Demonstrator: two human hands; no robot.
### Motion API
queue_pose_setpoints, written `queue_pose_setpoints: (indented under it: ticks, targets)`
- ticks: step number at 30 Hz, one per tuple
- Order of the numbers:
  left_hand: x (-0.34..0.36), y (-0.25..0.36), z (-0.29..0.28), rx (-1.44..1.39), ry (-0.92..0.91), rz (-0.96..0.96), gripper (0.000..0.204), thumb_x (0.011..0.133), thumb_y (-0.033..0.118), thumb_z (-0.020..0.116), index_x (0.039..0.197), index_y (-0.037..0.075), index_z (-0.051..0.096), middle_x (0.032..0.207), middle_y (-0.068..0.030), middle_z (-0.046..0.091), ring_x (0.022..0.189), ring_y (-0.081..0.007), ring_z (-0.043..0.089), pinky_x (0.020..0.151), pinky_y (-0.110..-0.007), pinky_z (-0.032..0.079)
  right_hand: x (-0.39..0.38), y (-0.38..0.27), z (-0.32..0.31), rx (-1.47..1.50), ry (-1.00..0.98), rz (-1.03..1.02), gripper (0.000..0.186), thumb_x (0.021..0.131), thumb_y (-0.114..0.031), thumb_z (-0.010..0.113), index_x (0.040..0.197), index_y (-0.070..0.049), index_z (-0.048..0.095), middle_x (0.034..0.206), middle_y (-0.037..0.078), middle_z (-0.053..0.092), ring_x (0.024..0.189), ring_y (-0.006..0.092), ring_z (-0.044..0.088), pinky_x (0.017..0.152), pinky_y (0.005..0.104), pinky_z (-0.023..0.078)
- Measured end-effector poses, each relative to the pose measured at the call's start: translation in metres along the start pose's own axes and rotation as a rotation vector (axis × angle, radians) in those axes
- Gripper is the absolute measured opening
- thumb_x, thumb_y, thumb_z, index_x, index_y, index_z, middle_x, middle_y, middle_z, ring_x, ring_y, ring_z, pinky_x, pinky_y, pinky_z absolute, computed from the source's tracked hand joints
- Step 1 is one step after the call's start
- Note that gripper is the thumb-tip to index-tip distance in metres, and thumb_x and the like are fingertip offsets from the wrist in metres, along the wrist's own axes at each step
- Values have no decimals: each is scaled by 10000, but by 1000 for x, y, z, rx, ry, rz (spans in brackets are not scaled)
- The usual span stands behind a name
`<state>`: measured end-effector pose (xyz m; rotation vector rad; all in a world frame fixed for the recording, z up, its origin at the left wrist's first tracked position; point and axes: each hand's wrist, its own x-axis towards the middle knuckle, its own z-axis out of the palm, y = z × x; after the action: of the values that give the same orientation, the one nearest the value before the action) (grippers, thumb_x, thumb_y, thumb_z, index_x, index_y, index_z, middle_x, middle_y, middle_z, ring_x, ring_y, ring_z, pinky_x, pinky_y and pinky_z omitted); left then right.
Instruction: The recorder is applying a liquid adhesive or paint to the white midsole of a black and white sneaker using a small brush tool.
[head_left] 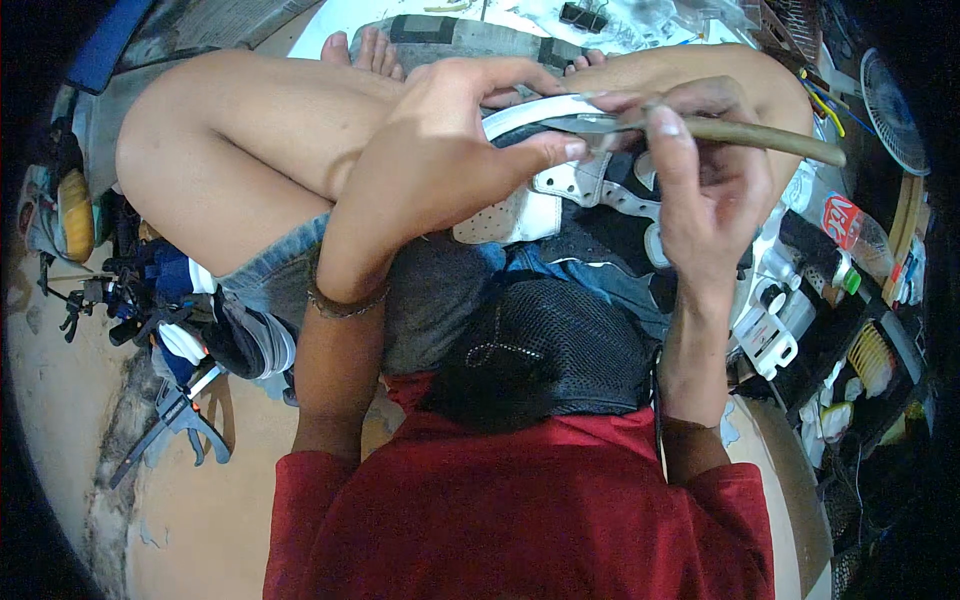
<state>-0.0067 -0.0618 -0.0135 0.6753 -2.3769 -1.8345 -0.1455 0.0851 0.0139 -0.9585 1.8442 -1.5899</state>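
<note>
My left hand (440,150) curls around a curved white strip (530,115) with a dark edge, its thumb pressing near the front. My right hand (705,185) grips a slim tool (775,136) with a long brownish handle, whose flat metallic tip (590,123) lies against the strip beside my left thumb. Below, white perforated pieces (505,220) and a white strap with holes (625,200) rest in my lap on dark cloth. The far part of the strip and some of my right fingertips are partly hidden.
My crossed bare legs frame the work. Clamps (175,420) and piled dark items lie at the left. A plastic bottle (855,235), a white fan (890,110) and cluttered shelving stand at the right. A pale surface with scattered small items (582,17) is beyond my feet.
</note>
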Motion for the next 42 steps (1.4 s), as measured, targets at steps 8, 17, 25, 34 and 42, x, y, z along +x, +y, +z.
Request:
queue_pose_setpoints:
  ticks: [8,17,25,34,42]
  targets:
    - [2,1,2,3,-7,-21,435,797,269,808,1120,25,645,961,-130,722,950,-144,644,857,-262,479,4,1,-1,-5,25,-22,106,930,-55,601,949,47,578,863,112,688,730,119,642,669,227,514]
    - [-7,3,8,74,45,89,428,788,218,812,1116,9,632,930,-105,695,922,-141,646,818,-268,498,-2,-6,-7,166,32,70,92,952,-42,566,940,39,526,884,182,696,687,108,636,601,194,505]
    - [-9,8,8,67,41,103,348,798,125,774,1088,1,626,895,-104,693,865,-143,653,793,-268,499,-3,-10,-4,97,-28,91,101,946,-39,590,935,49,542,870,153,705,714,112,655,620,211,523]
    - [-7,4,9,105,71,104,392,790,163,801,1099,-7,630,899,-105,701,864,-140,662,780,-254,508,5,2,-4,92,-18,32,112,963,-48,567,963,58,531,867,160,688,750,151,674,649,238,540]
    - [-9,6,8,81,46,87,396,785,162,806,1101,1,629,918,-110,706,882,-156,668,795,-268,511,-5,-7,-10,130,-10,69,113,958,-50,567,967,46,509,872,191,698,741,157,666,651,225,532]
